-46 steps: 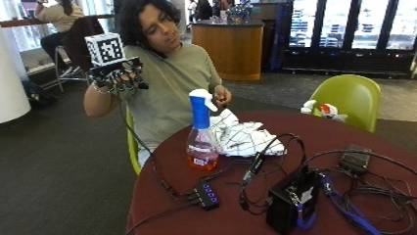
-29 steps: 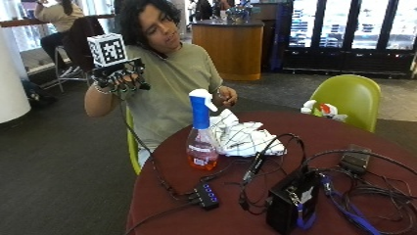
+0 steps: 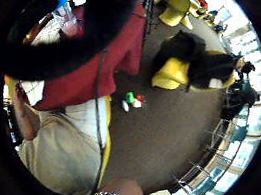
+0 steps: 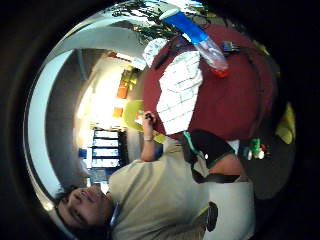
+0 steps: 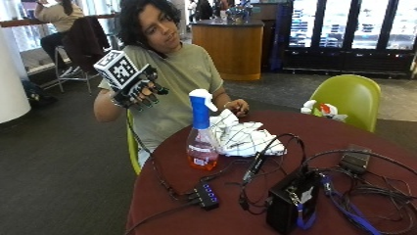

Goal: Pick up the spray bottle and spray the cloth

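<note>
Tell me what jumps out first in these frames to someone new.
The gloved right hand is raised beside the person's shoulder, away from the table, holding nothing. On the dark red round table the spray bottle with blue neck and orange liquid stands upright near the person, with the white checked cloth crumpled right beside it. Black cables and a black box crowd the near side.

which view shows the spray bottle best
The outside view: the spray bottle stands whole and upright on the table beside the cloth. The thumb side palm view shows it smaller; the little finger side shows only part behind a dark shape.
</note>
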Tool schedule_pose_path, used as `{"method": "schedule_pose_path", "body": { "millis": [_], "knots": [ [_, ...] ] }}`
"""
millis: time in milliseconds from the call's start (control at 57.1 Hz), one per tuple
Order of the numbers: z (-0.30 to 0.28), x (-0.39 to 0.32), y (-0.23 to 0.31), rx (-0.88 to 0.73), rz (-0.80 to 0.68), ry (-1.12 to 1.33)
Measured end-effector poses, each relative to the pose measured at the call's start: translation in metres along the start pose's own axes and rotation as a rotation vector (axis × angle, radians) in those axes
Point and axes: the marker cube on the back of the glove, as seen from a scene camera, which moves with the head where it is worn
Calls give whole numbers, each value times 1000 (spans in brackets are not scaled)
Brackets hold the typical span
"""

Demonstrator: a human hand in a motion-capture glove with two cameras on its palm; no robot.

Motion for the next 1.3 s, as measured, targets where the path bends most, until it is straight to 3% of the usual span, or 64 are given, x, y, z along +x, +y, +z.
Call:
{"method": "schedule_pose_path", "body": {
  "millis": [123, 333, 456, 631, 718, 789, 999, 1139, 1227, 1297],
  "knots": [
    [20, -1, -31, 60, 6, -240],
    [53, 3, -106, 431, 62, -610],
    [66, 6, -137, 530, 50, -676],
    [69, 9, -167, 705, 169, -720],
    [75, 14, -163, 599, 45, -694],
    [74, 12, -178, 685, 150, -736],
    [67, 11, -165, 677, 209, -619],
    [54, 9, -135, 540, 129, -476],
    [42, 11, -129, 546, 45, -354],
    [36, 8, -109, 427, 55, -300]
  ]
}}
